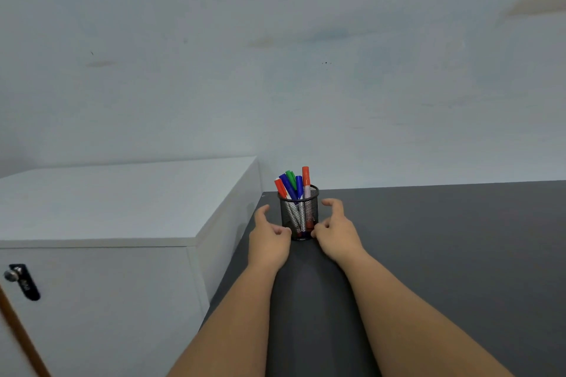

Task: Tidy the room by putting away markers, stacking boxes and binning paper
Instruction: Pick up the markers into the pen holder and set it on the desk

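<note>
My left hand [269,231] and right hand [335,228] flank round black wire-mesh cup [299,214], fingers loosely curled, fingertips at its base; whether I actually grasp it, cannot tell. Cup upright near back left corner of smooth dark grey table [444,254]. Red, blue, green markers [292,182] stand inside, caps up. White boxy cabinet [122,202] beside table, left. Pale smudged wall [275,70] behind.

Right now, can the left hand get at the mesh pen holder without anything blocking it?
Probably yes. The left hand already sits beside the mesh pen holder on the dark table, fingertips near its base. Nothing lies between them; the white cabinet stands clear to the left, and the right hand flanks the other side.
</note>
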A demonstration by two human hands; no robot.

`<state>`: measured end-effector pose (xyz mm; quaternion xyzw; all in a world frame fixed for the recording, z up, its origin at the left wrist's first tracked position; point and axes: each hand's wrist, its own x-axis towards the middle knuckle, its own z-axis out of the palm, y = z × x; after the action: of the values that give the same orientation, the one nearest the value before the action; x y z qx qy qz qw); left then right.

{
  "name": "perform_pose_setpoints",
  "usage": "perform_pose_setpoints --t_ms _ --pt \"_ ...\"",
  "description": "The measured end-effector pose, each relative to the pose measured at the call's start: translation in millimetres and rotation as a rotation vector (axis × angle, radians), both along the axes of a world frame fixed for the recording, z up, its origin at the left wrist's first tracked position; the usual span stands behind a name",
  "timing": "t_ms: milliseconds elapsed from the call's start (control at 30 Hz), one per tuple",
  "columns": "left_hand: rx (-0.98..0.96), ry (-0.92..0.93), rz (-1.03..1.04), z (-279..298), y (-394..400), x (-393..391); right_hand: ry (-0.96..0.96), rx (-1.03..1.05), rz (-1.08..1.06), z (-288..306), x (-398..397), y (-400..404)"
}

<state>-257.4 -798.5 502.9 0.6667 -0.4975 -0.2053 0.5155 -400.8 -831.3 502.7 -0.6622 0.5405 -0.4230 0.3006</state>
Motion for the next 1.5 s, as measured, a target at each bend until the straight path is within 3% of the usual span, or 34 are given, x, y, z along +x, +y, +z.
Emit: perform_pose_setpoints --t_ms 200,567,800,1067,1267,1500 --pt "0.021 -0.1 -0.045 -4 -49 10 0.082 0.004 0.029 -2 9 -46" --pt "0.134 -0.385 -0.127 -4 -112 14 0.526 -0.073 0.039 -3 19 -99" --pt "0.299 -0.569 -0.148 -7 -134 18 0.62 -0.033 0.056 -1 21 -115" --pt "0.334 -0.674 -0.124 -12 -152 24 0.58 -0.043 0.036 -4 22 -132" --pt "0.333 -0.842 -0.115 -13 -117 19 0.77 -0.076 0.049 -3 19 -111" --pt "0.428 -0.89 -0.305 -7 11 13 0.889 -0.052 -0.016 3 15 -32"
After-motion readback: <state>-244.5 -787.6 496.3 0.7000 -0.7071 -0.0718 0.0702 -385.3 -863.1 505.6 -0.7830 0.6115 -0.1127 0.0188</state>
